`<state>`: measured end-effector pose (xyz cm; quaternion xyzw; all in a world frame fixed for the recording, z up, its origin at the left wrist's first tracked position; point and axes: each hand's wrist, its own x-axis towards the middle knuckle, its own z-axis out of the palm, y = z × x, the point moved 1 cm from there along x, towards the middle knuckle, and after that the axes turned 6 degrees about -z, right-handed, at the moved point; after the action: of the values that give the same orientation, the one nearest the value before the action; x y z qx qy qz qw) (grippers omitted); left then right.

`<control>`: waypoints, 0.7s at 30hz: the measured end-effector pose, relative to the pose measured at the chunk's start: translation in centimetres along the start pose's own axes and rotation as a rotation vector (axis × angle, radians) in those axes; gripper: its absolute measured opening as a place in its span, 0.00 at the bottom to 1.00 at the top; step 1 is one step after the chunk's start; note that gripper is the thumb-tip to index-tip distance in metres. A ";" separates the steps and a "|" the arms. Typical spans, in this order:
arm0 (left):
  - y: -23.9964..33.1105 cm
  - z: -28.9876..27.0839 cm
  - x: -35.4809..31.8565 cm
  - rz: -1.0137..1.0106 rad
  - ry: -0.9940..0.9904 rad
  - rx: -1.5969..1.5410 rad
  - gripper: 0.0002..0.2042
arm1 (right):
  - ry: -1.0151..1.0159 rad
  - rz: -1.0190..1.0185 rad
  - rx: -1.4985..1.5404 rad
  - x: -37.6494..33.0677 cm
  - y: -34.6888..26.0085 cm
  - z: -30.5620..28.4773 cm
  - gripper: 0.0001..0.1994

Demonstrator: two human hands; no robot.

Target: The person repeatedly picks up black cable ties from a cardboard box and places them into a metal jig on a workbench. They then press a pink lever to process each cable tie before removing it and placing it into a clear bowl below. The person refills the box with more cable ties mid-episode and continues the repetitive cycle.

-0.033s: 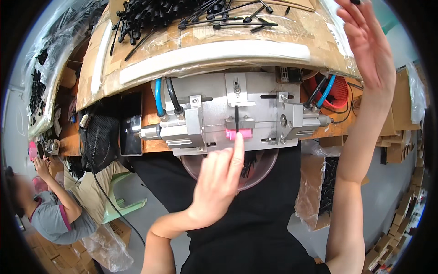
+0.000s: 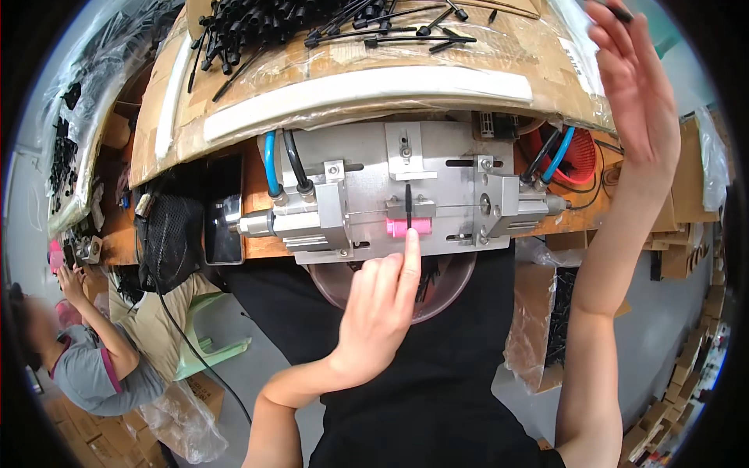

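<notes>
A slim black rod-like part lies across a small metal holder in the middle of a metal fixture plate. My left hand reaches in from below, index finger stretched out with its tip at the rod's near end, beside a pink block. Its other fingers are loosely curled and hold nothing visible. High at the far right, my right hand is raised, its fingertips closed on a small black part that is partly cut off by the picture's edge.
Metal cylinders with blue and black hoses flank the holder. A cardboard surface beyond bears heaped black parts. A clear bowl sits below the plate, a red basket behind right. Another person works at left.
My right hand has shifted slightly down and to the right with the small black part. My left fingertip and the rod have moved very slightly right.
</notes>
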<state>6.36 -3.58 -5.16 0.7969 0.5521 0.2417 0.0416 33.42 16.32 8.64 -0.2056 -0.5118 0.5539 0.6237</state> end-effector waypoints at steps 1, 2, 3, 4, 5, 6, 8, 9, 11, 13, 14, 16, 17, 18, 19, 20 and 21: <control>0.2 1.0 -0.1 -0.013 -0.012 0.014 0.34 | 0.070 -0.061 -0.073 -1.3 0.0 0.0 0.18; 0.4 1.8 -0.1 -0.026 -0.024 0.028 0.34 | 0.139 -0.123 -0.147 -2.8 0.1 0.1 0.19; 0.5 2.1 0.0 -0.033 -0.033 0.040 0.34 | 0.211 -0.190 -0.223 -4.3 -0.1 0.3 0.20; 0.4 2.1 0.4 -0.020 -0.038 0.044 0.34 | 0.130 -0.183 -0.196 -5.3 -0.2 1.0 0.17; 0.3 2.1 0.8 -0.008 -0.043 0.047 0.34 | 0.049 -0.176 -0.169 -6.1 -0.1 2.1 0.15; 0.2 1.9 1.1 0.001 -0.047 0.056 0.34 | -0.034 -0.167 -0.137 -7.0 0.1 3.3 0.14; -0.1 1.7 1.0 -0.002 -0.061 0.026 0.34 | 0.022 -0.273 -0.410 -9.5 1.9 4.8 0.11; -0.1 1.5 1.1 0.010 -0.072 -0.003 0.34 | 0.047 -0.295 -0.491 -10.9 2.6 5.7 0.08; -0.4 -0.1 1.7 -0.046 -0.112 -0.092 0.33 | 0.014 -0.248 -0.543 -14.5 5.5 7.0 0.12; -1.0 -2.7 4.5 -0.023 -0.056 -0.172 0.28 | -0.144 -0.225 -0.893 -18.0 8.1 7.8 0.21; -1.6 -4.1 7.2 0.025 0.029 -0.197 0.24 | -0.159 -0.257 -0.972 -19.2 9.3 8.5 0.27; -3.6 -5.1 13.3 0.093 0.246 -0.101 0.14 | -0.188 -0.274 -1.074 -20.7 11.4 9.4 0.32; -5.7 -4.2 16.8 0.238 0.334 -0.055 0.10 | -0.202 -0.251 -1.087 -21.1 12.3 9.6 0.32; -7.5 -4.2 19.0 0.372 0.425 0.011 0.07 | -0.228 -0.236 -1.082 -21.4 13.0 9.9 0.32; -7.8 -4.9 20.1 0.322 0.233 -0.030 0.05 | -0.247 -0.231 -1.074 -21.5 13.5 10.0 0.32; -7.9 -6.0 21.0 0.267 0.041 -0.070 0.03 | -0.266 -0.224 -1.064 -21.6 14.1 10.0 0.32; -8.0 -6.4 22.2 0.252 -0.113 -0.165 0.04 | -0.277 -0.212 -1.063 -21.5 14.4 10.0 0.32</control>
<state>2.79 18.17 5.33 0.8661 0.4228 0.2443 0.1070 20.81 -1.85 -8.16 -0.3644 -0.8156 0.1757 0.4137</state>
